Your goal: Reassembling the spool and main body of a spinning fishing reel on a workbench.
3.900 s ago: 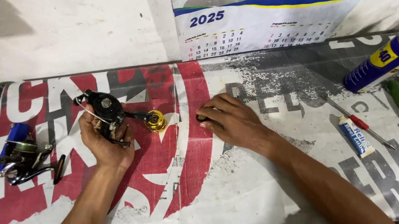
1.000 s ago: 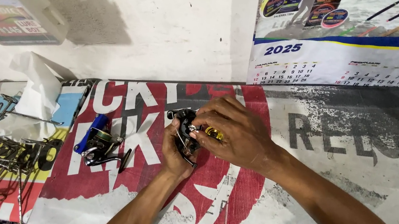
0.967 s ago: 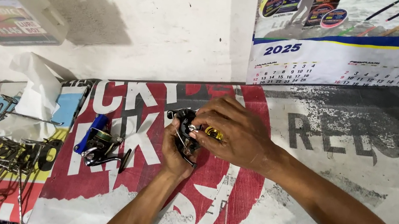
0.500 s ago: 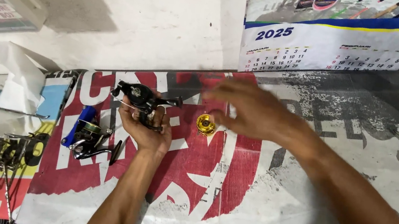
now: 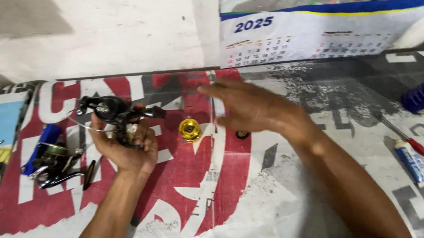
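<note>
The left hand (image 5: 129, 149) is clamped around a black reel (image 5: 114, 111), held just above the counter (image 5: 288, 200). The right hand (image 5: 254, 108) hovers with fingers spread, holding nothing, over a small black part (image 5: 242, 134). A gold knob (image 5: 189, 129) sits between the hands. A second reel (image 5: 56, 161) lies further left.

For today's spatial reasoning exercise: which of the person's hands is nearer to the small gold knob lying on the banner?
Right. The right hand hovers just right of the gold knob; the left hand, holding the black fishing reel, sits slightly farther left.
</note>
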